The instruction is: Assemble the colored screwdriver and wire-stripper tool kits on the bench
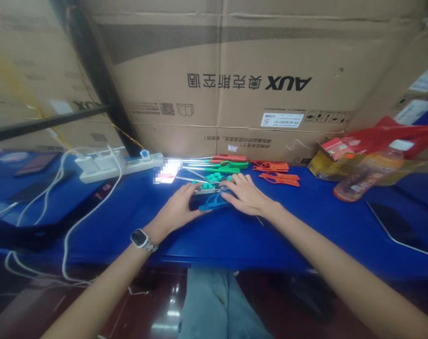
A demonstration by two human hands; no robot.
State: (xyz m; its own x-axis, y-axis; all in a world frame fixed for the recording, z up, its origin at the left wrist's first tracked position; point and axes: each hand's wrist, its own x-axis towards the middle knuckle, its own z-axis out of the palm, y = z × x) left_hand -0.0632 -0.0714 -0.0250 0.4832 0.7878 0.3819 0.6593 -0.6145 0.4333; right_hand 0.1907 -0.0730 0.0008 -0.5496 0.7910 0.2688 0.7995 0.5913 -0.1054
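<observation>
A blue long-nosed lighter handle [214, 201] lies in front of me, between my two hands. My left hand [176, 207] grips its left end, thumb along the near edge and fingers on the far side. The thumb and fingers of my right hand [247, 194] are closed around its right end, which they partly hide. Just beyond are small teal parts [215, 177] and thin metal pieces. Behind those lie green lighters [230, 167] and a red lighter [230, 158], their metal tubes pointing left. Orange handle pieces [279, 178] rest to the right.
A white power strip [122, 168] with plugs and cables stands at the back left. To the right are a drink bottle [371, 174], an open yellow box [319, 162] and a phone [399, 226]. A large cardboard box [217, 56] walls off the back of the blue table [206, 240].
</observation>
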